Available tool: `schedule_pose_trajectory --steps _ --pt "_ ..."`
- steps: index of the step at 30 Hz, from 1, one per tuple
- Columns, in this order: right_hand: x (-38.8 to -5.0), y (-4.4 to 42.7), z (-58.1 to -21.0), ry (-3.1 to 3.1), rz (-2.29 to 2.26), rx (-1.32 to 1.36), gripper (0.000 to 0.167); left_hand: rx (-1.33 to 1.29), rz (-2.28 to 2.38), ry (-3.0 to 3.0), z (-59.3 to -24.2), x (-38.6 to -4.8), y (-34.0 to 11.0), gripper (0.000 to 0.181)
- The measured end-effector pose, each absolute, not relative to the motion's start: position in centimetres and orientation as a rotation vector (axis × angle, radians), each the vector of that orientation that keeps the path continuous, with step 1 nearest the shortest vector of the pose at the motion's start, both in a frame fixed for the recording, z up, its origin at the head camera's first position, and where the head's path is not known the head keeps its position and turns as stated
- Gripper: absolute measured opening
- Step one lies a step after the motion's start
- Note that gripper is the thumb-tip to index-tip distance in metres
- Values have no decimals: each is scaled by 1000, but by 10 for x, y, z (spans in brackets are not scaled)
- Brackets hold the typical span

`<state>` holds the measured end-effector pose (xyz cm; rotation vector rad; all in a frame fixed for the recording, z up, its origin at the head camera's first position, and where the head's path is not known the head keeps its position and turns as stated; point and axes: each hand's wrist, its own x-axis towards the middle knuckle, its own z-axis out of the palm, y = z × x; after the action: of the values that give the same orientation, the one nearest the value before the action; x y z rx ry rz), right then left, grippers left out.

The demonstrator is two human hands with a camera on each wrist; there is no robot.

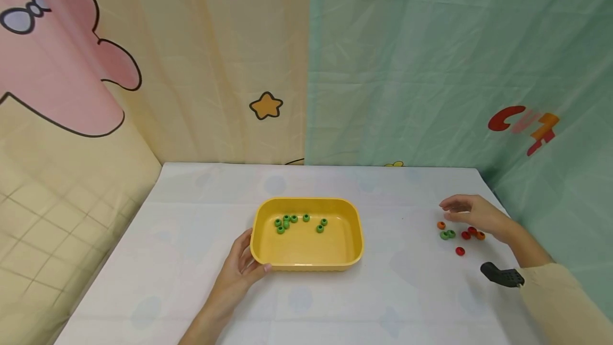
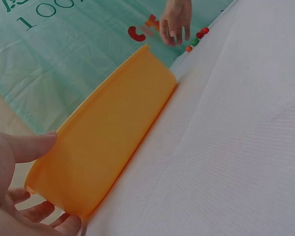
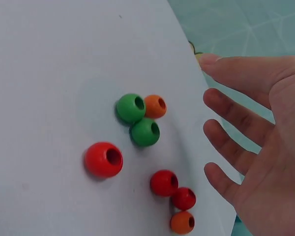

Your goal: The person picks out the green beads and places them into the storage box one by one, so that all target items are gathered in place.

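Observation:
My left hand (image 1: 235,269) grips the left end of a yellow plastic tray (image 1: 306,252), thumb near the front rim and fingers around the side. Several green beads (image 1: 286,218) lie inside the tray, mostly toward its back left. Over at the right, my right hand (image 1: 479,216) hovers above loose beads with nothing in its fingers. In the right wrist view its fingers are spread and relaxed. Beneath and beside it lie two green beads (image 3: 131,108), two orange beads (image 3: 155,106) and three red beads (image 3: 103,160), all with holes through them.
A white cloth (image 1: 201,249) with pale spots covers the table. Printed curtains, beige (image 1: 225,57) and green (image 1: 402,68), hang behind it and along the sides. A black strap-like piece (image 1: 502,274) sticks out by the right sleeve (image 1: 560,292).

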<state>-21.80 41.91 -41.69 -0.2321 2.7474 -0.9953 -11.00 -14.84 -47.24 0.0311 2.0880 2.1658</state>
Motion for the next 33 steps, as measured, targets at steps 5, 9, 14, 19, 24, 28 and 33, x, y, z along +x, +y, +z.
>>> schedule_pose_trajectory --steps 5,9,14,19,24,28,33 --pt "-211 437 -430 2731 -982 -160 47 28 2154 2097 -472 -110 -149 90" --pt "-206 448 -444 2691 -1008 -117 51 20 2141 2119 -473 -109 -148 90" --pt "-203 455 -461 2686 -1041 -165 49 46 2141 2123 -473 -110 -148 90" --pt "-203 454 -469 2714 -1063 -180 46 38 2132 2133 -472 -109 -149 92" --pt "-202 452 -472 2733 -1087 -177 38 34 2125 2130 -471 -109 -150 92" --pt "-201 450 -473 2738 -1122 -152 36 45 2122 2137 -471 -110 -150 92" --pt "-198 448 -468 2789 -1083 -155 35 46 2126 2135 -472 -109 -149 92"
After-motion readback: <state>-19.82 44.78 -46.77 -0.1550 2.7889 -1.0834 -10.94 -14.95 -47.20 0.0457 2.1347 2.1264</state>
